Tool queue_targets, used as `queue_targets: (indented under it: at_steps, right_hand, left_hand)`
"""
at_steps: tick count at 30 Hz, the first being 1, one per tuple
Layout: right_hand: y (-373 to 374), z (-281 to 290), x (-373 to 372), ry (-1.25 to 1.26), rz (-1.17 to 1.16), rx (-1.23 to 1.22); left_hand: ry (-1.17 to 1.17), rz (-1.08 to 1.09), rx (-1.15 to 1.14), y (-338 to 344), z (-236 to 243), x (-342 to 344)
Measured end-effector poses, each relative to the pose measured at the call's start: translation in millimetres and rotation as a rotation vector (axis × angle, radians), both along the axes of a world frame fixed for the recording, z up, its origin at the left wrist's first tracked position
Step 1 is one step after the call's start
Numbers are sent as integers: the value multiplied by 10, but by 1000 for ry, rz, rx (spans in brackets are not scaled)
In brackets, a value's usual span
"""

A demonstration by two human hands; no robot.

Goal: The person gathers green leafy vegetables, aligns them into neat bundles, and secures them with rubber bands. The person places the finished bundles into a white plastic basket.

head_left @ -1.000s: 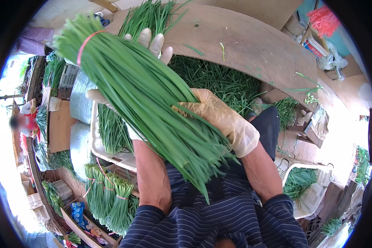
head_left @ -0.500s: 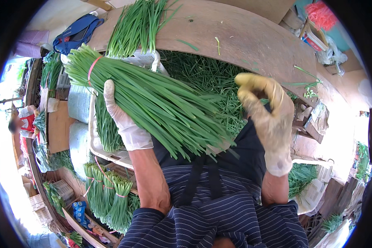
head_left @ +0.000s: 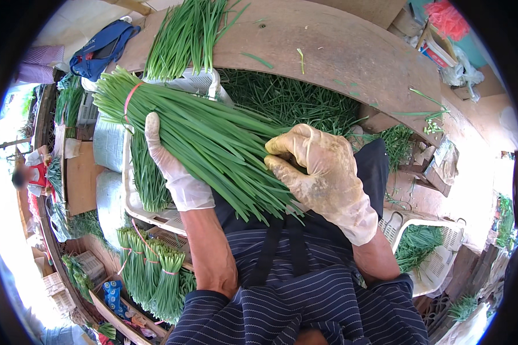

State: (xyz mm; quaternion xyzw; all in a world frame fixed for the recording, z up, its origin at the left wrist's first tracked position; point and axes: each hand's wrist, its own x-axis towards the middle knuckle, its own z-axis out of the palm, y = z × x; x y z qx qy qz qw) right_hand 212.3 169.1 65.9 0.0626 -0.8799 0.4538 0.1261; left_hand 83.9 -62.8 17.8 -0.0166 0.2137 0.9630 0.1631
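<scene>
I hold a long bundle of flat green chive leaves (head_left: pixel 207 138), bound near its root end by a pink rubber band (head_left: pixel 128 99), across my lap above the white plastic crate (head_left: pixel 133 202). My left hand (head_left: pixel 170 167), in a thin white glove, cups the bundle from beneath, fingers spread along the stalks. My right hand (head_left: pixel 322 169), in a soiled yellowish glove, closes its grip over the leaf ends, fingers curled and pressed onto the greens. I judge this to be the tidying step: the bunch is tied and I am smoothing or evening its loose tips. The next move likely calls for a firm draw along the leaves without tearing them, then setting it beside the finished tied bunches (head_left: pixel 152 276) at my lower left.
</scene>
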Motion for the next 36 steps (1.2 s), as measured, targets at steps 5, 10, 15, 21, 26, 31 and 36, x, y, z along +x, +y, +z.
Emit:
queue_targets:
  at_steps: [5,10,15,21,26,31,36]
  right_hand:
    - [19,-93,-96,164,-95,-272]
    - [182,-36,-29,118,-415,-575]
    - [137,45,3,111,-106,80]
    - [-2,-160,-144,10,-57,217]
    - [-22,-260,-260,105,-101,124]
    - [112,-239,-295,235,-387,-349]
    - [422,-139,-56,-10,-292,-659]
  left_hand:
    - [-36,18,18,52,8,18]
    - [-34,73,12,-54,-156,-113]
    - [-35,81,-20,-45,-119,-107]
    - [-63,119,-46,32,-144,-125]
    - [-55,106,-59,36,-166,-160]
    - [-88,125,-25,17,-220,-206]
    - [-78,74,-6,-70,-245,-215]
